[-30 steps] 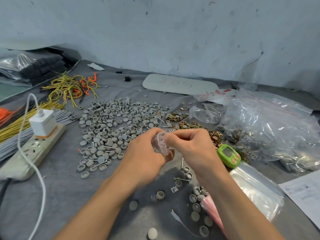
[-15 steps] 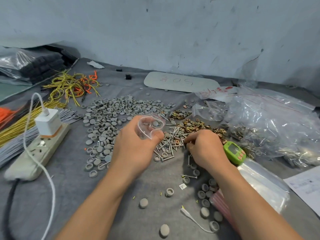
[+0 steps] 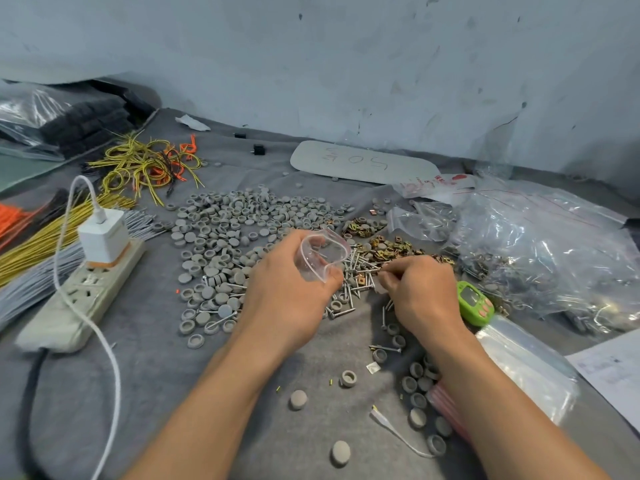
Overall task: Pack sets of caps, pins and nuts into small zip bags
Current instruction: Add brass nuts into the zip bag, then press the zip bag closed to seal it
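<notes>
My left hand (image 3: 287, 292) holds a small clear zip bag (image 3: 320, 254) with a red zip strip, its mouth held open and turned to the right. My right hand (image 3: 420, 292) is down on the pile of silver pins (image 3: 356, 271), fingers curled and pinching at pins. A wide spread of grey caps (image 3: 235, 230) lies on the grey cloth behind and left of my left hand. Brass-coloured nuts (image 3: 388, 245) lie in a heap just beyond the pins.
A power strip (image 3: 79, 292) with a white charger (image 3: 104, 237) and cable lies at left, beside yellow, grey and orange wire bundles (image 3: 41, 237). Large clear bags of parts (image 3: 547, 258) fill the right. A green counter (image 3: 474, 303) and stacked zip bags (image 3: 526, 365) sit by my right wrist.
Both hands were together on the zip bag a second ago. My right hand left it and went down to the pins; my left hand keeps the bag, its mouth open.
</notes>
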